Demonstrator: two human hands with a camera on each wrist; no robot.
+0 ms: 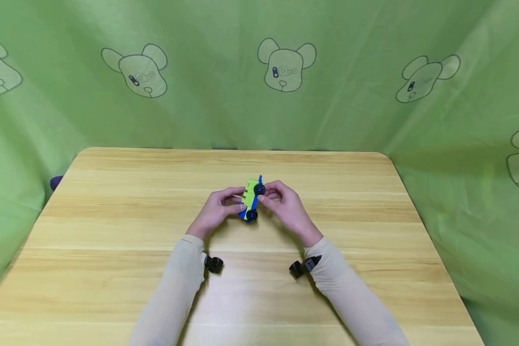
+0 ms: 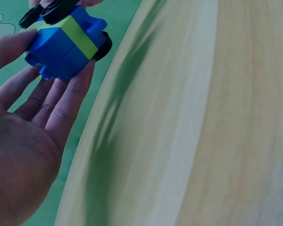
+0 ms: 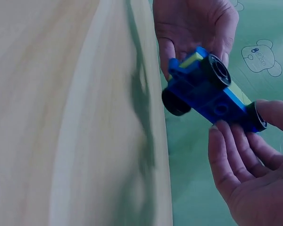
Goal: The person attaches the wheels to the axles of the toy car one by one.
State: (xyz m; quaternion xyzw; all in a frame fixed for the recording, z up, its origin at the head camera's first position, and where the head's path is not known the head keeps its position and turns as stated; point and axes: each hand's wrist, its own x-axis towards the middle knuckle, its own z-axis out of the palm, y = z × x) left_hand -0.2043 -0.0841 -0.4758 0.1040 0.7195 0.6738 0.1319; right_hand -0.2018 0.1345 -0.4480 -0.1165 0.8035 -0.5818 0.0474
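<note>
Above the table, a toy car [image 1: 249, 193] of lime-green and blue building blocks with black wheels is held tilted between both hands. My left hand [image 1: 214, 210] grips its block side between thumb and fingers. On the opposite side, my right hand [image 1: 287, 209] pinches the car near a wheel. In the left wrist view, the left hand [image 2: 26, 146] holds the blue and green end of the car [image 2: 61, 54]. The right wrist view shows the car's blue underside [image 3: 212, 99]; there the right hand [image 3: 259, 188] has its thumb at one wheel and its fingers against the underside.
A light wood-grain table [image 1: 112, 226] with rounded far corners lies below. Green curtains [image 1: 212, 96] printed with bear heads hang behind and beside it. Small black cameras [image 1: 214, 264] sit at both wrists. A dark purple object [image 1: 56, 182] shows beyond the left edge.
</note>
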